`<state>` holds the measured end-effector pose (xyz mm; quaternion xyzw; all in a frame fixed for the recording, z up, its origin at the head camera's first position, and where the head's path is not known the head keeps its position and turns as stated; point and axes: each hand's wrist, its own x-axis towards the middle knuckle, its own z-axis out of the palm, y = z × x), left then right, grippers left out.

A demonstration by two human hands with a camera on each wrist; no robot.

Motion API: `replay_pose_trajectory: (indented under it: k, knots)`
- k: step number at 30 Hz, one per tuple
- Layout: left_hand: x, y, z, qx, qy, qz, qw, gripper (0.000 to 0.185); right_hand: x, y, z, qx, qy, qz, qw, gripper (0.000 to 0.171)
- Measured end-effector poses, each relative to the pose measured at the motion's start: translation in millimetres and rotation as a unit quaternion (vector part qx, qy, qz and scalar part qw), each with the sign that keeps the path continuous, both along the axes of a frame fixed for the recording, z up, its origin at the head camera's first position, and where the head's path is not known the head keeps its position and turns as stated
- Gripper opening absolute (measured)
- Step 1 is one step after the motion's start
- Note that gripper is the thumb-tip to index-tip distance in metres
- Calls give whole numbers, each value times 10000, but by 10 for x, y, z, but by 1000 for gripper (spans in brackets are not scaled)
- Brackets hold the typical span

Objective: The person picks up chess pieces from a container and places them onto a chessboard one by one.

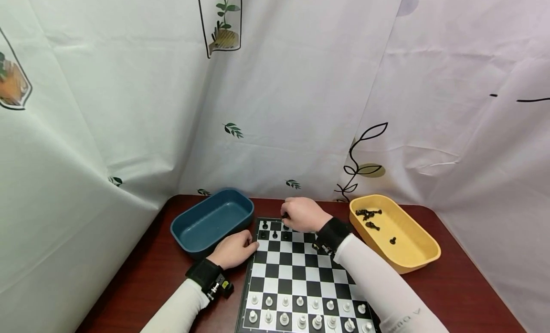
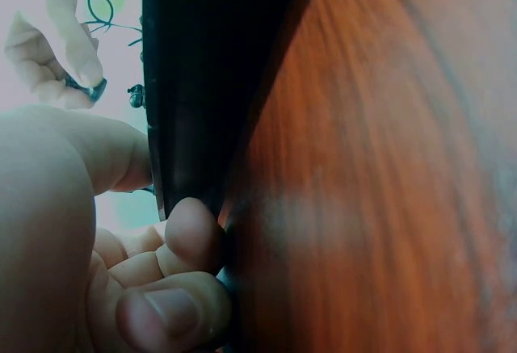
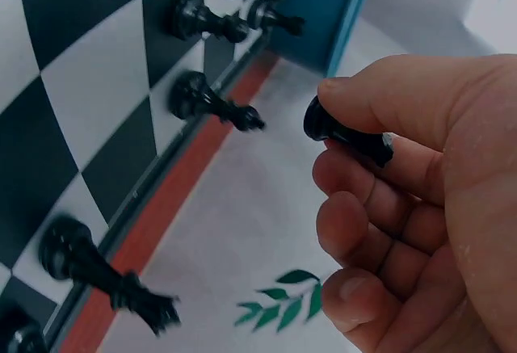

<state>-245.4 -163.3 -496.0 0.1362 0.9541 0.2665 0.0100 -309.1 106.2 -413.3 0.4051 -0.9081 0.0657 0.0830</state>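
My right hand (image 1: 306, 213) is over the far edge of the chessboard (image 1: 285, 259), its thumb and fingers pinching a small black chess piece (image 3: 347, 135). Fingers partly cover that piece, so its exact kind is hard to tell. Below it on the board stand black pieces, among them a black pawn (image 1: 275, 234); the right wrist view shows a tall black piece (image 3: 109, 276) with a notched top. At the board's left edge rests my left hand (image 1: 234, 249), its fingers loosely bent, one digit touching the rim. White chess pieces (image 1: 300, 301) fill the two near rows.
A blue bin (image 1: 206, 228) stands left of the board, close to my left hand. To the right, a yellow bin (image 1: 412, 249) holds several loose black pieces (image 1: 368, 213). Behind the reddish-brown table (image 1: 455, 290) hangs a pale printed curtain (image 1: 292, 109).
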Motion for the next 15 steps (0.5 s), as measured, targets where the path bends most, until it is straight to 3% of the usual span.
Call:
replay_pose_trajectory:
  k: [15]
  knots:
    - [1,-5,-6,4,88,-48,9999,31,-128,-193,-130,280,-257,-110,9992,4]
